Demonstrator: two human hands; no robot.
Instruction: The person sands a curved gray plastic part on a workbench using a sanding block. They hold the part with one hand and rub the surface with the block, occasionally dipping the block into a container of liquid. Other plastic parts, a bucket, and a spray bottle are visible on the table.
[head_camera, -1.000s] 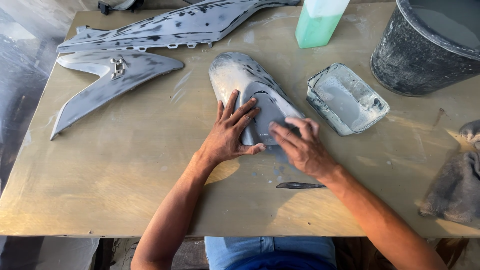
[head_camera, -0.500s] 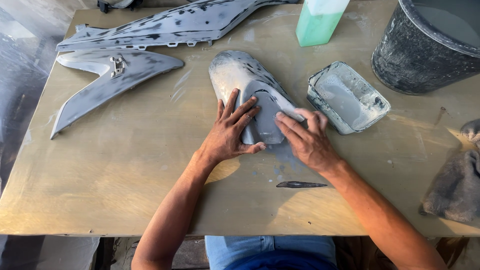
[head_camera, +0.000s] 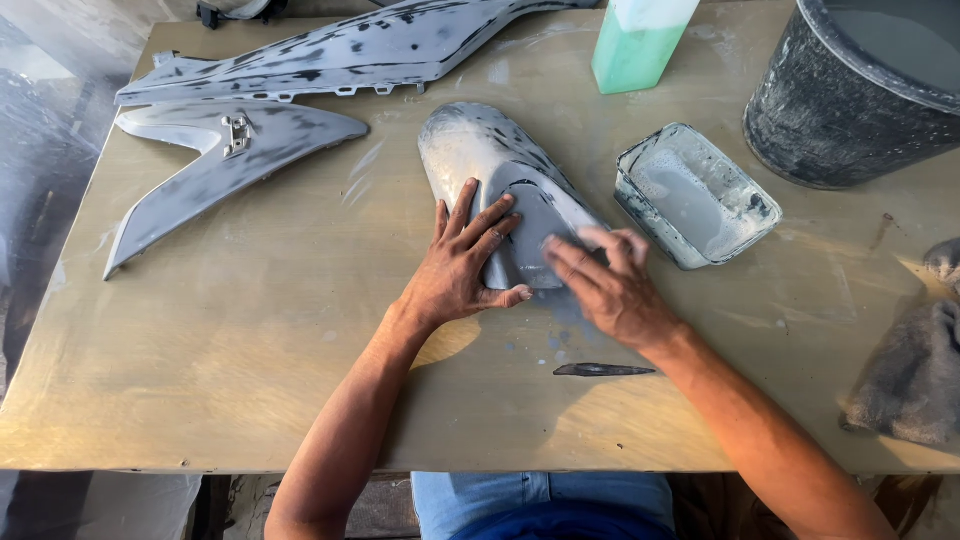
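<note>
A grey, sanded curved fender lies in the middle of the wooden table. My left hand rests flat on its near end with fingers spread, the thumb hooked round the near edge, pinning it down. My right hand presses its fingers against the fender's right flank and is motion-blurred. Anything under those fingers is hidden. A wet grey smear marks the table just below the hands.
Two long grey body panels lie at the back left. A square tub of cloudy water, a green bottle and a dark bucket stand at the right. A grey rag and a dark sliver lie nearer.
My right hand has rubbed back and forth along the fender's right side, up toward the tub and back down a little. My left hand and the fender have stayed put.
</note>
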